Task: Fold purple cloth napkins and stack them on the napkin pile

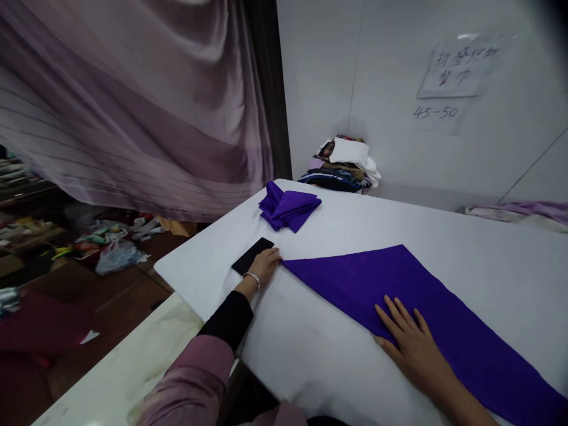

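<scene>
A large purple cloth [399,278] lies flat on the white table [310,331], folded to a pointed corner at its left end and running off toward the lower right. At that left point, my left hand [266,262] has its fingers closed on the tip of the cloth. My right hand [408,340] rests flat on the cloth near its front edge, fingers spread. Under and beside my left hand is a flat black object [252,255]. Farther back, a smaller crumpled purple cloth [288,207] sits near the table's far corner.
Behind the table's far edge is a pile of folded clothes [344,160] against the wall. Pinkish fabric [528,212] lies at the right rear. A large curtain [177,106] hangs at left, above a cluttered floor with a plastic bag [119,255].
</scene>
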`<action>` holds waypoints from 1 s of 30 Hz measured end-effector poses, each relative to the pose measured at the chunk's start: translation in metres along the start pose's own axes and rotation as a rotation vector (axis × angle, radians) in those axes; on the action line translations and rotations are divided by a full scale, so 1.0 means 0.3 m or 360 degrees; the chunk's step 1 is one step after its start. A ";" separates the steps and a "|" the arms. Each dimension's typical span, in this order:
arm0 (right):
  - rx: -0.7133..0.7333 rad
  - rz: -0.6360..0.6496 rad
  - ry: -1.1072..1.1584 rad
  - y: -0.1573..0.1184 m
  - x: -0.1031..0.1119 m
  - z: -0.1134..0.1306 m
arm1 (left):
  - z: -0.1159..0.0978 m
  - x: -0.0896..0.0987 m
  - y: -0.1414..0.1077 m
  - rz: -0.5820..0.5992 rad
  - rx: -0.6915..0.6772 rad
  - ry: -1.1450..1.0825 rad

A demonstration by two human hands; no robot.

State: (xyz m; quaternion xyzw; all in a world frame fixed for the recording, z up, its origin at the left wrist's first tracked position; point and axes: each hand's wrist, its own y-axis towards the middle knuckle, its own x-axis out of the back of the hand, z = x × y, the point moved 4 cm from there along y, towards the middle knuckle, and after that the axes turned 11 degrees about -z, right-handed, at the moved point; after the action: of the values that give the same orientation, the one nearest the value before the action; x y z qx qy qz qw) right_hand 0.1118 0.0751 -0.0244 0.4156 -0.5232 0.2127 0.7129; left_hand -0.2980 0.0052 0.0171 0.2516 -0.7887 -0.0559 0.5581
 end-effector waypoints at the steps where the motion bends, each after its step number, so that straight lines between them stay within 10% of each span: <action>1: 0.0001 -0.0003 0.0002 -0.001 -0.001 -0.001 | 0.004 -0.004 -0.004 -0.0007 0.0016 -0.0010; 24: -0.0005 0.0024 -0.0009 0.004 -0.002 -0.001 | -0.030 -0.009 -0.005 -0.0123 0.0067 0.0110; 30: -0.0035 0.0075 0.0019 0.010 0.004 0.004 | -0.181 0.018 0.007 -0.0225 0.0025 0.0204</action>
State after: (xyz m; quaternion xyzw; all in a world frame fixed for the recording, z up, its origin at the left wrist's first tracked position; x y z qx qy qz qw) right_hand 0.1093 0.0756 -0.0220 0.3941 -0.5309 0.2264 0.7153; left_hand -0.2507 0.0150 0.0428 0.3140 -0.7321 -0.0725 0.6001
